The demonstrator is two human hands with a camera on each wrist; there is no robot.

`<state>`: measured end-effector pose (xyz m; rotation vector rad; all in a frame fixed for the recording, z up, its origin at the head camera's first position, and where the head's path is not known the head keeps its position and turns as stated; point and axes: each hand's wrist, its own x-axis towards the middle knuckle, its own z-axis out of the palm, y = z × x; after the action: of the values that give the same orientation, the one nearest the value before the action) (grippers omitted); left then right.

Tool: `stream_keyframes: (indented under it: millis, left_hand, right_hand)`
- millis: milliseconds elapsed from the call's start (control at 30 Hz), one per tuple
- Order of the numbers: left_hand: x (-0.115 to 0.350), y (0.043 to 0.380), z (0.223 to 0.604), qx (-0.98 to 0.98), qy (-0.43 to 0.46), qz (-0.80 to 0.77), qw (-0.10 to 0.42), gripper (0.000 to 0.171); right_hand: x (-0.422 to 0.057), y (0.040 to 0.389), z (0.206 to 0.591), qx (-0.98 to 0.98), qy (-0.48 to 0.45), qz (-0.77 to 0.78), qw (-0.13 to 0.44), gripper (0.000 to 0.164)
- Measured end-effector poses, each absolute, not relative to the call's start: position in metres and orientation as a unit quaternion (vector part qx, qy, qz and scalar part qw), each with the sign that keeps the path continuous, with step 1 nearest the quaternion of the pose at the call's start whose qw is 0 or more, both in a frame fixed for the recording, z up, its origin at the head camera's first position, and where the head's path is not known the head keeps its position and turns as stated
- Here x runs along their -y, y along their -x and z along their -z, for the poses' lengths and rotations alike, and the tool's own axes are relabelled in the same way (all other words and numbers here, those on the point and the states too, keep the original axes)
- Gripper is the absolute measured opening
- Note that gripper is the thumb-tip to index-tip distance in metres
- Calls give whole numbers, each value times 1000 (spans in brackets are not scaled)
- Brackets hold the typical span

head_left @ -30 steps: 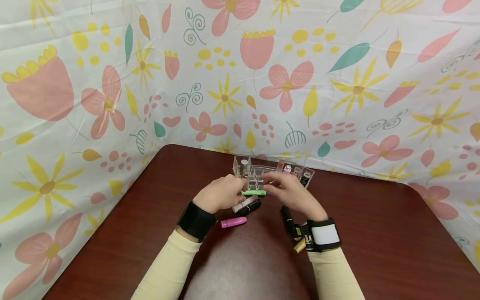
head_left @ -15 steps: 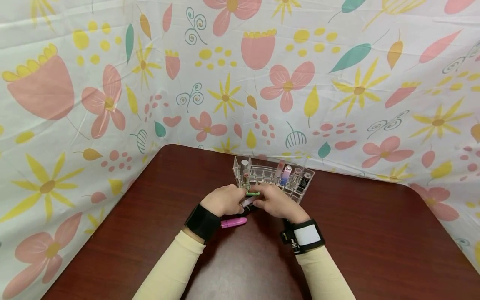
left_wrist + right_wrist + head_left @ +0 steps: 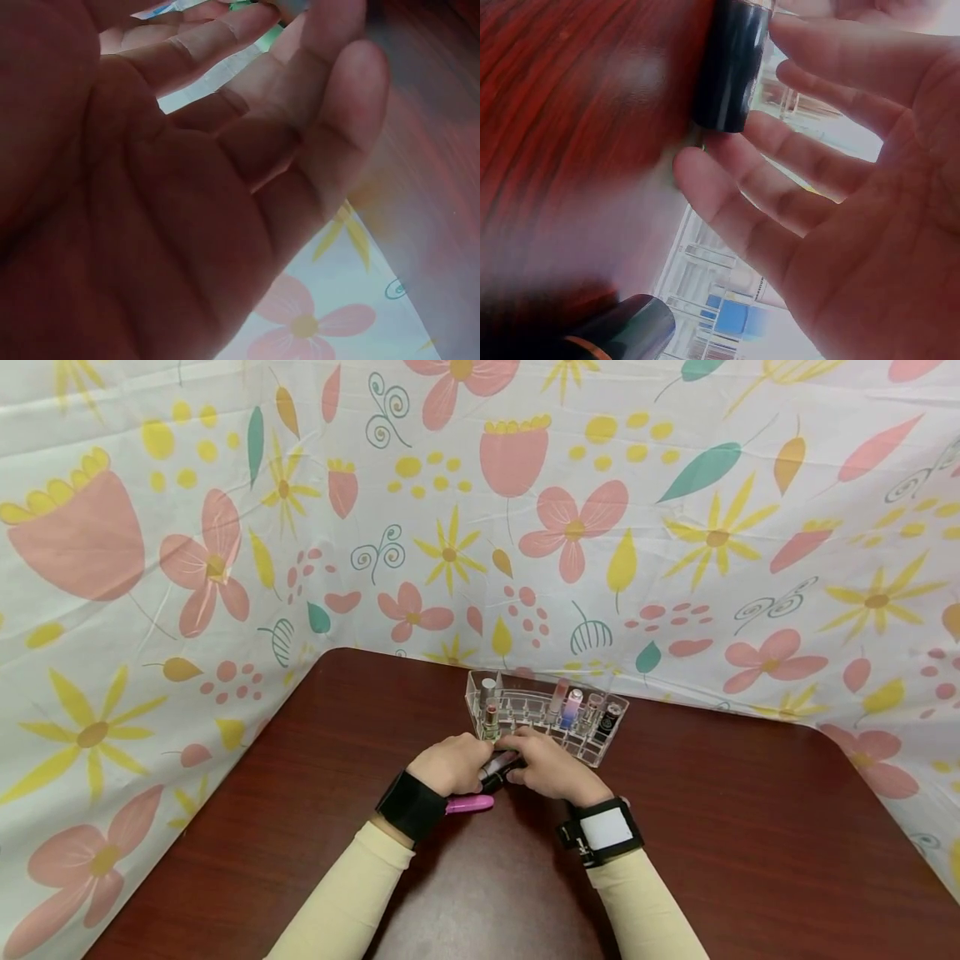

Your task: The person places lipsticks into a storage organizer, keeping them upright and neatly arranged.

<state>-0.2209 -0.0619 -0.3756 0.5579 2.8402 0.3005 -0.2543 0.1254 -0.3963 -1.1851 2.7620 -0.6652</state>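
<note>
Behind everything, a white sheet (image 3: 300, 568) printed with flowers hangs around a dark reddish counter (image 3: 750, 827). Toward the counter's far edge sits a clear, stepped rack (image 3: 531, 700); several tubes stand in it, among them a blue-and-pink tube (image 3: 572, 710) and a lipstick (image 3: 491, 717).

Just on the near side of the rack, the left hand (image 3: 454, 763) and right hand (image 3: 553, 763) come close together, palms inward, with the loose tubes low between them. The fingers of both are gently bent, and those of the right spread apart in its wrist view; whether either hand truly pinches anything I cannot tell.

Between them, on the counter, lies the black tube (image 3: 731, 71). Its long axis runs slantwise, one end near and toward the left hand, the other far and toward the right. The right hand seems the nearer, its thumb against the tube's side and its other fingers about the end; the left is close by the opposite end. This tube looks smooth, glossy and flat-ended, with a pale gold ring. A pale tube (image 3: 497, 763) lies alongside, partly hidden.

A bright pink tube (image 3: 471, 803) rests beside the left wrist, almost crosswise. Under the right wrist is a second black tube (image 3: 637, 330). Last, a green stick (image 3: 268, 37) barely shows behind the fingers.
</note>
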Motion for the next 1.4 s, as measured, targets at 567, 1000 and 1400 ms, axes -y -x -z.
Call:
stream_keyframes:
  millis: [567, 1000, 1400]
  left_hand:
    - [67, 219, 377, -968, -219, -105, 60, 13]
    - [71, 224, 368, -970, -213, -95, 64, 26]
    - [79, 215, 338, -952, -265, -123, -86, 27]
  right_hand:
    - [-121, 254, 402, -898, 392, 199, -10, 33]
    - [-121, 254, 399, -909, 371, 190, -8, 30]
    - [-133, 252, 368, -894, 370, 227, -114, 35]
